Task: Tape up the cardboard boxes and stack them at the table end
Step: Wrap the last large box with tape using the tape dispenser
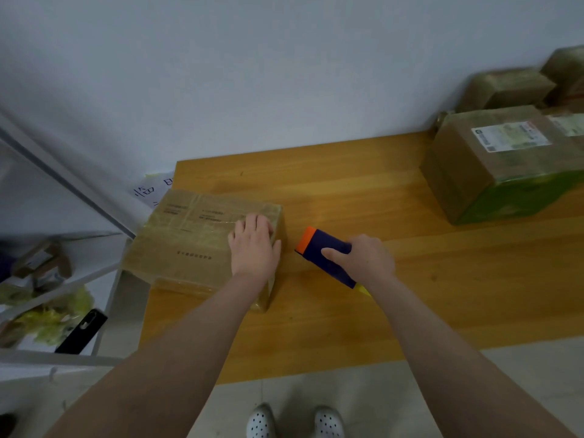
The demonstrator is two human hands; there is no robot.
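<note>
Box (pixel 196 238) at table's (pixel 347 311) left end, tape dispenser (pixel 325 254) just right, stacked boxes (pixel 505 159) far right

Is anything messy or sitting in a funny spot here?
Yes. The cardboard box under the left hand sticks out past the left edge of the table, so part of it has nothing underneath.
</note>
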